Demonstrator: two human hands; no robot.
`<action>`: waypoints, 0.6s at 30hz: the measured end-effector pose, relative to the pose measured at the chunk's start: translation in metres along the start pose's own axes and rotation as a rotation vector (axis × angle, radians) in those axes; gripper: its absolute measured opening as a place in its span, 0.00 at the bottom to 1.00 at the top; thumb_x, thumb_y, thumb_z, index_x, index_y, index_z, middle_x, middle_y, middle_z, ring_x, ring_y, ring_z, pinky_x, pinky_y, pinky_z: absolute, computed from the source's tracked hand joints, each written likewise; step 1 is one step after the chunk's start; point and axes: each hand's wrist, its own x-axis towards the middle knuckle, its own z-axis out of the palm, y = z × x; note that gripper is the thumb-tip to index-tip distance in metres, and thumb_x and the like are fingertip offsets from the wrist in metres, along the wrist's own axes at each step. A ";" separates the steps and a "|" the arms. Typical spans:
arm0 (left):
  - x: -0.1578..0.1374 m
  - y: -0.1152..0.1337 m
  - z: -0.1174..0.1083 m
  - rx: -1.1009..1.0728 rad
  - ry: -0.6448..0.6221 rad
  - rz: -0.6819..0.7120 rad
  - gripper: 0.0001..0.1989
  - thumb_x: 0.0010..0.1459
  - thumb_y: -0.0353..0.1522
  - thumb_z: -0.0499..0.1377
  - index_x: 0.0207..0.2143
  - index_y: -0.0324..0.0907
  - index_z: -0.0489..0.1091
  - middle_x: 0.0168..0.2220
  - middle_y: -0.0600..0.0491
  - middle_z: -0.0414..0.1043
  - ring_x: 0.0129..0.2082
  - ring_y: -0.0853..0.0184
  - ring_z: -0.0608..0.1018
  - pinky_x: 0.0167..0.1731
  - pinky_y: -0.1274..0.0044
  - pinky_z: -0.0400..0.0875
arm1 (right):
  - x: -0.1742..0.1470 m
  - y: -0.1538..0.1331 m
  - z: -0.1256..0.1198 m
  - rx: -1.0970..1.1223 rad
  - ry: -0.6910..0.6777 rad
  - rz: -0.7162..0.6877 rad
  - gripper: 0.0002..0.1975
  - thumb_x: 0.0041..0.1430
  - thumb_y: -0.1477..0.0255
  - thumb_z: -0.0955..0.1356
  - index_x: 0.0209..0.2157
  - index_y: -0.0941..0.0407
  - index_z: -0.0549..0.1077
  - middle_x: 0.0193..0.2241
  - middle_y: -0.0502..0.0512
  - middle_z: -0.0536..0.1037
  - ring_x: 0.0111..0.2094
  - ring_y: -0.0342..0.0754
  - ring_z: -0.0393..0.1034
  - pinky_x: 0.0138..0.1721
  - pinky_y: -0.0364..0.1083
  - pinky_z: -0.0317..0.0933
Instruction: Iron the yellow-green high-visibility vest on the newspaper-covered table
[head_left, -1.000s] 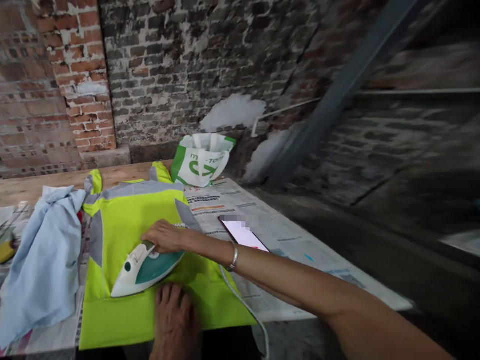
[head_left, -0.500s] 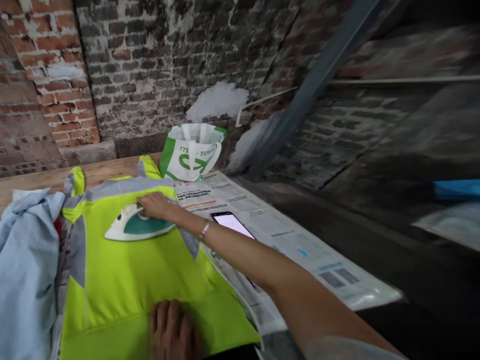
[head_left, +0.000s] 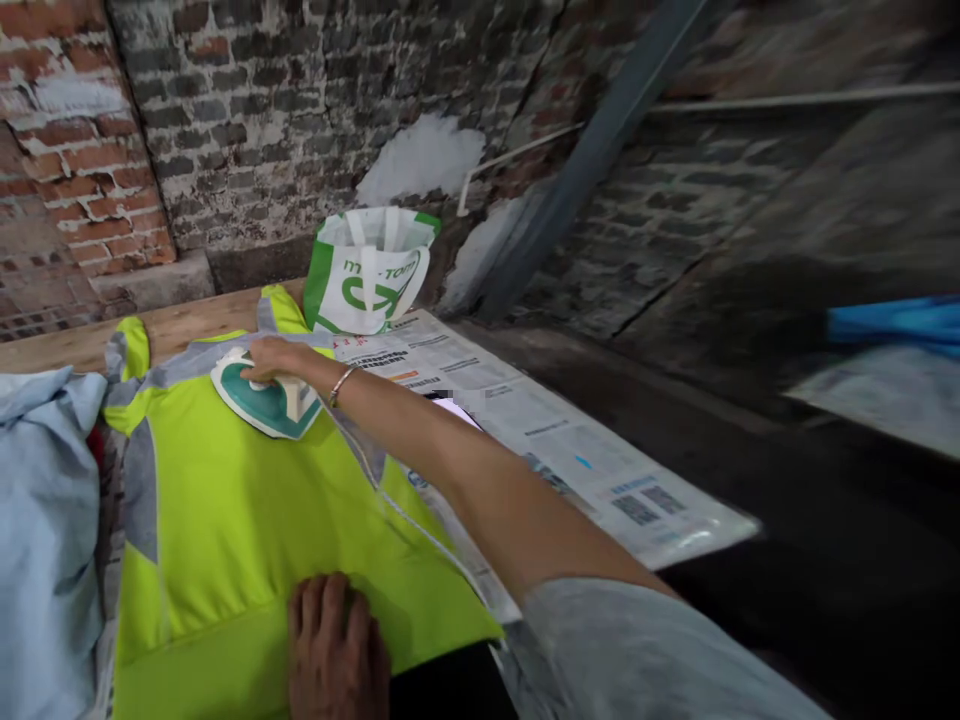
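Iron (head_left: 253, 402) now up by shirt (head_left: 247, 510) shoulders, likely pressing top; right hand (head_left: 268, 358) clamped on it; left hand (head_left: 336, 645) laid below, fingers close together.

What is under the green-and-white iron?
Under the green-and-white iron is the neon-yellow shirt, visible around it. The fabric directly beneath and the soleplate cannot be seen.

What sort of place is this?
Perhaps a makeshift workspace in an old building: there's a worn brick wall, spread newspapers, and an iron on a yellow-green shirt.
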 end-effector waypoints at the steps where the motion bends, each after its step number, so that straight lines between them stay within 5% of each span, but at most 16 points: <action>1: 0.002 -0.001 -0.003 0.016 -0.012 0.019 0.12 0.62 0.23 0.52 0.43 0.44 0.70 0.46 0.50 0.76 0.46 0.58 0.76 0.48 0.63 0.71 | -0.013 0.001 -0.003 0.016 -0.057 0.012 0.23 0.66 0.57 0.67 0.44 0.64 0.80 0.40 0.67 0.83 0.43 0.59 0.78 0.43 0.48 0.70; 6: 0.005 -0.005 -0.009 0.046 -0.011 0.048 0.13 0.59 0.22 0.56 0.44 0.44 0.69 0.46 0.51 0.75 0.45 0.57 0.75 0.46 0.64 0.72 | -0.094 -0.005 -0.003 0.162 -0.220 0.093 0.29 0.70 0.53 0.63 0.49 0.67 0.78 0.33 0.64 0.84 0.29 0.52 0.78 0.30 0.45 0.69; 11: 0.003 -0.006 -0.009 0.019 0.011 0.038 0.13 0.56 0.22 0.59 0.41 0.45 0.69 0.44 0.54 0.75 0.43 0.59 0.75 0.45 0.66 0.71 | -0.166 -0.023 0.016 0.041 -0.153 0.049 0.28 0.71 0.53 0.62 0.43 0.63 0.82 0.38 0.67 0.85 0.39 0.53 0.81 0.36 0.43 0.67; 15: 0.002 -0.006 -0.007 0.013 0.047 0.029 0.13 0.54 0.21 0.59 0.40 0.45 0.68 0.43 0.54 0.75 0.41 0.60 0.74 0.42 0.67 0.71 | -0.180 -0.028 0.031 -0.036 -0.053 0.042 0.31 0.73 0.56 0.57 0.34 0.61 0.84 0.31 0.68 0.85 0.44 0.57 0.80 0.44 0.45 0.67; 18: 0.000 -0.007 -0.006 0.008 0.037 0.020 0.12 0.55 0.21 0.59 0.39 0.45 0.69 0.41 0.54 0.74 0.41 0.60 0.75 0.42 0.66 0.71 | -0.162 -0.025 0.037 -0.075 0.050 0.136 0.29 0.72 0.56 0.58 0.40 0.61 0.84 0.38 0.70 0.85 0.49 0.60 0.79 0.48 0.49 0.67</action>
